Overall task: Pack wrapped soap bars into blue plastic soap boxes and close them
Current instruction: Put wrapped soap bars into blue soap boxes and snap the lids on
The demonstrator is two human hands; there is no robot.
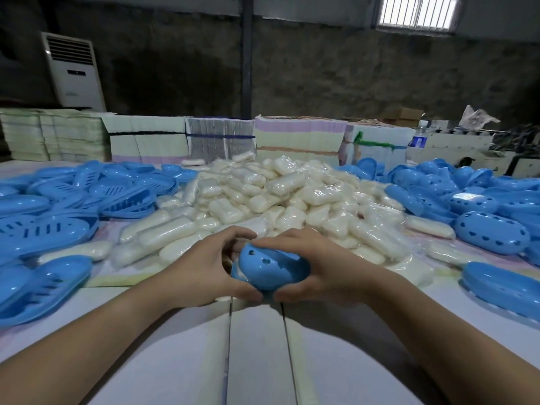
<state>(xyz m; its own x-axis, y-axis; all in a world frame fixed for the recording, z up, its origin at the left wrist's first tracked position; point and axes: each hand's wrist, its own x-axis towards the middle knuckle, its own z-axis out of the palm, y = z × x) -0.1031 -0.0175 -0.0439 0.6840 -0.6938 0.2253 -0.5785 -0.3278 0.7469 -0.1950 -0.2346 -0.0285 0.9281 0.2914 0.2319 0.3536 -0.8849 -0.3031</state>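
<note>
A blue plastic soap box with heart-shaped holes in its lid sits between both my hands, just above the white table near its middle. My left hand grips the box's left side, thumb below and fingers curled over the far edge. My right hand grips the right side the same way. A bit of wrapped soap shows at the box's left opening. Behind the hands lies a big heap of wrapped white soap bars.
Slotted blue box bases are piled at the left, blue lids with heart holes at the right. Stacks of flat cartons line the far table edge. A water bottle stands at the back right. The white table runs toward me.
</note>
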